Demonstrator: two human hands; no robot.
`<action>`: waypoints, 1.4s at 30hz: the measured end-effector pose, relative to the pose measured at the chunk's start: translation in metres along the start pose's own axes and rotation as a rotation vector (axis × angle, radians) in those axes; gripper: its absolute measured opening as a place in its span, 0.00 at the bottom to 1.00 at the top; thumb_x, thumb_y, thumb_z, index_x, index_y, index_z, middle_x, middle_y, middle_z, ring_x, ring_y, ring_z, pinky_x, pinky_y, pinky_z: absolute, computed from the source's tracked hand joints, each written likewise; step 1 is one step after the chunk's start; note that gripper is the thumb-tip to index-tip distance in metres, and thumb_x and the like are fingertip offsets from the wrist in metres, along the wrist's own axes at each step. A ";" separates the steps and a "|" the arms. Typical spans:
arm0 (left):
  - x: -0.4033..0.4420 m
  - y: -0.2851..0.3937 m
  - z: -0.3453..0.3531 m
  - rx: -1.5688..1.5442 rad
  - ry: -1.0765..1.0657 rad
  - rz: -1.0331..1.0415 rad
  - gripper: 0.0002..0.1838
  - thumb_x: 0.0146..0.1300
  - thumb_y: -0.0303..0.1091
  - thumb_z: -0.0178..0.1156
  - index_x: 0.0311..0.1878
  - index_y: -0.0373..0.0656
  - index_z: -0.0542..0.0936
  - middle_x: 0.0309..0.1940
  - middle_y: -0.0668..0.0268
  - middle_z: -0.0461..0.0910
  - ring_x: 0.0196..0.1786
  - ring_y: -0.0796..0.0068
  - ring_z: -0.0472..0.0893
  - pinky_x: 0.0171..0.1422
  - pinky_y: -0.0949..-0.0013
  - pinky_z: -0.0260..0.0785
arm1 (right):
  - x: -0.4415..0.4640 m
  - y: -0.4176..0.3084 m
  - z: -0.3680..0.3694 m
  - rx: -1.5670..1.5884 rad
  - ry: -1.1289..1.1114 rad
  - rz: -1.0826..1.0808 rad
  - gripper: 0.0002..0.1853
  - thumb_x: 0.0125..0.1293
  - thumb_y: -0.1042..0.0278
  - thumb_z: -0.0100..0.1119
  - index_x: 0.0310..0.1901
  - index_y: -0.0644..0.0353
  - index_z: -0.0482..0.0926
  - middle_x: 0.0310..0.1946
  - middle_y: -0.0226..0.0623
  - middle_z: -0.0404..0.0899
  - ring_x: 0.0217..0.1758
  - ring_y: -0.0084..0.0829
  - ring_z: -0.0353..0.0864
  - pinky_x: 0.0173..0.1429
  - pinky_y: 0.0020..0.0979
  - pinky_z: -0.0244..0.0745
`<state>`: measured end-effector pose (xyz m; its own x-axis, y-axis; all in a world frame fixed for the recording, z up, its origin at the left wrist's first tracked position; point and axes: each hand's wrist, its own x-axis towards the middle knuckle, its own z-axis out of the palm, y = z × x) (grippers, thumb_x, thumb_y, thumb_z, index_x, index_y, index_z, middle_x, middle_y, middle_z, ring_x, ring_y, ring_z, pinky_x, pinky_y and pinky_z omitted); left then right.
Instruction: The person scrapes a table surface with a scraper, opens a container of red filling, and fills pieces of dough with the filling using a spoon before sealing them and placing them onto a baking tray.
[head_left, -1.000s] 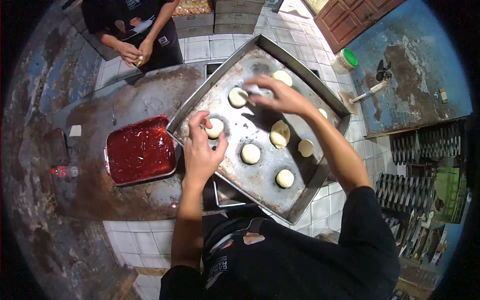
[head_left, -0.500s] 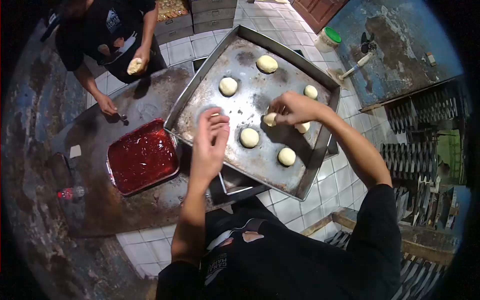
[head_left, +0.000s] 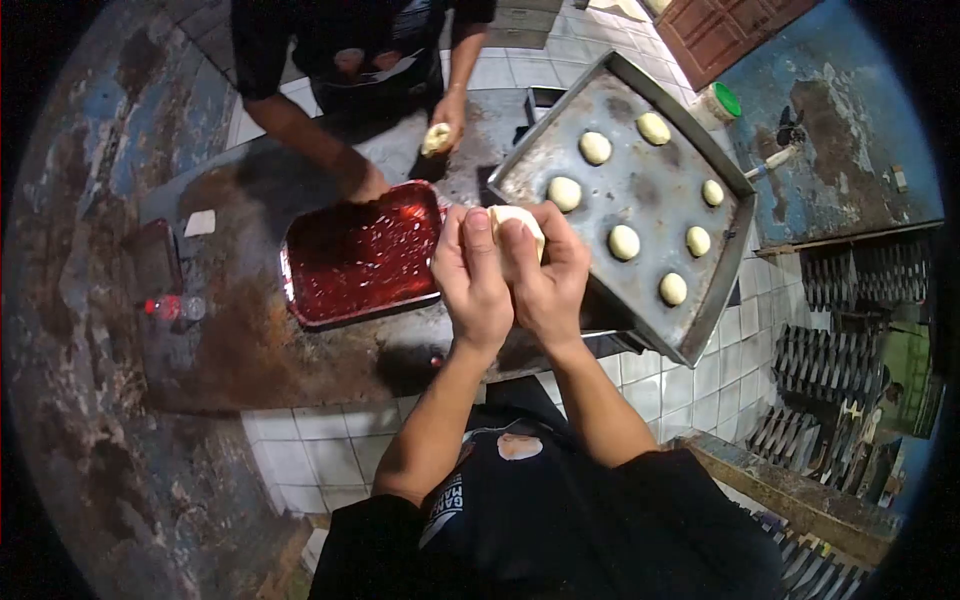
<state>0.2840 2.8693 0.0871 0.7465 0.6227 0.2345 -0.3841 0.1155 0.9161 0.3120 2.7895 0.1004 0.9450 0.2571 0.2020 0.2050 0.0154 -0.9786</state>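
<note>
My left hand [head_left: 474,285] and my right hand [head_left: 550,285] are close together in front of me, fingers curled around a pale piece of dough [head_left: 517,226]. Both thumbs press on its near side, and the fingers cover much of it. Just right of my hands is a large metal tray [head_left: 650,200] with several smooth dough balls [head_left: 624,242] spaced over it. On my left, a rectangular pan [head_left: 289,283] holds glossy red filling [head_left: 370,262].
Across the table [head_left: 225,300], a co-worker has one hand [head_left: 367,186] at the pan's far edge and dough [head_left: 436,139] in the other. A red-capped bottle [head_left: 175,307] and a white scraper-like piece [head_left: 200,223] lie left. A green-lidded bucket [head_left: 718,103] stands behind the tray.
My right hand has lifted a dough piece from the tray, and both hands now hold it together. The view has shifted left. The co-worker's hand has moved from the tabletop to the pan.
</note>
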 end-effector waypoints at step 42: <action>-0.099 -0.021 -0.352 0.231 0.273 -0.599 0.47 0.45 0.28 0.80 0.70 0.39 0.66 0.61 0.56 0.76 0.63 0.60 0.79 0.66 0.57 0.74 | -0.155 0.307 0.010 -1.258 -1.236 -0.125 0.16 0.68 0.71 0.52 0.56 0.59 0.78 0.57 0.42 0.79 0.63 0.45 0.79 0.66 0.43 0.77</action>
<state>0.0270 3.0776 -0.0703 0.6187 0.6790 -0.3952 0.1990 0.3512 0.9149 0.2259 2.7639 -0.2314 0.3048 0.8339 -0.4601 0.8700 -0.4404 -0.2219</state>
